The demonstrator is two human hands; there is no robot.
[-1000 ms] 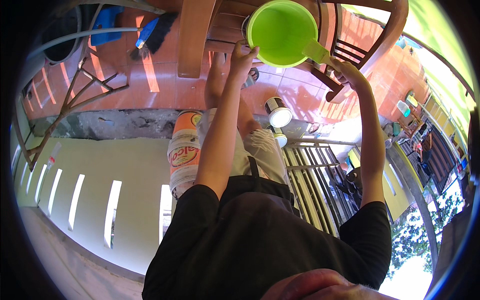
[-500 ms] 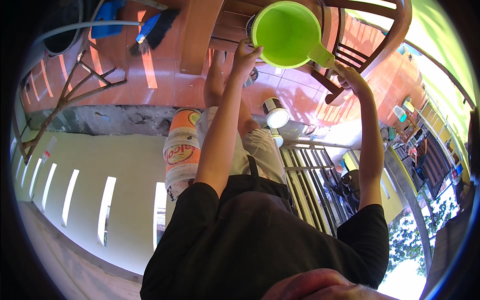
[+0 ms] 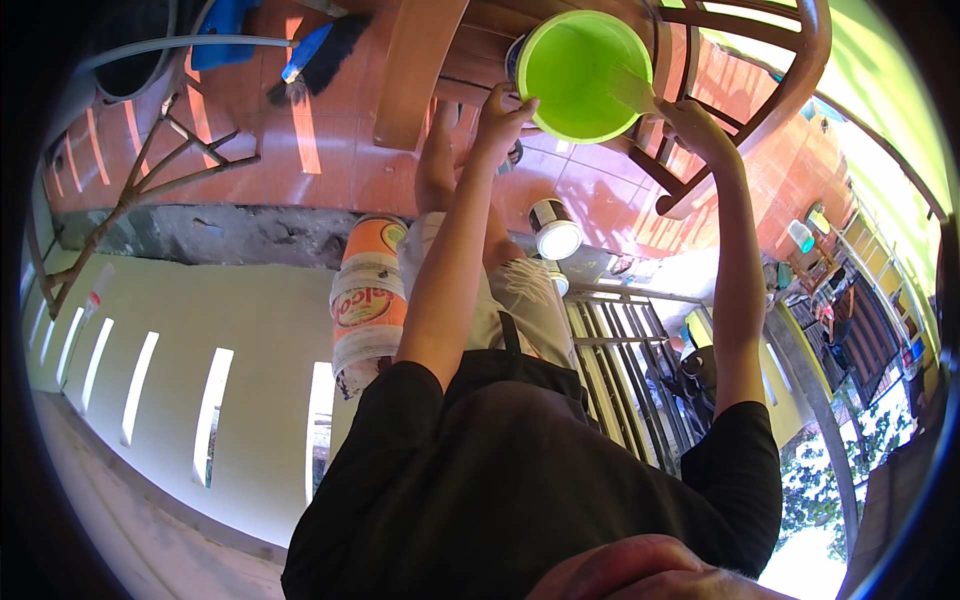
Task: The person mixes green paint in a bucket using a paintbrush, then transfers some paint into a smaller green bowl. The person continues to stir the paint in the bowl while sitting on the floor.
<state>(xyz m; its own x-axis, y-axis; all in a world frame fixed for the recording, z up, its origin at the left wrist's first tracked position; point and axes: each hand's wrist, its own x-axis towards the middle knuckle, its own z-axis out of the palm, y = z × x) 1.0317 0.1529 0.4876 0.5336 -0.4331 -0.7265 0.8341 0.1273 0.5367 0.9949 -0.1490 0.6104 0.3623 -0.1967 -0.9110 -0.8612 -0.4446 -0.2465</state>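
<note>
For a steady hold, L fingers (image 3: 529, 107) grasp the rim (image 3: 585, 139) & R fingers (image 3: 674, 112) grip the handle (image 3: 631, 90) of the lime-green round plastic dipper (image 3: 572, 78) btwn them, ideally sharing wt. evenly.

Porch (image 3: 340, 165): judged a home's
Wooden chair (image 3: 785, 98): seen, 2 o'clock
Broom (image 3: 335, 58): spotted, 11 o'clock
Slotted wall (image 3: 265, 400): seen, 8 o'clock
Foliage (image 3: 820, 490): glimpsed, 4 o'clock

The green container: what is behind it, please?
Behind the green container, brown wooden furniture shows, plus a sliver of another object at left. The container covers the rest of both.
</note>
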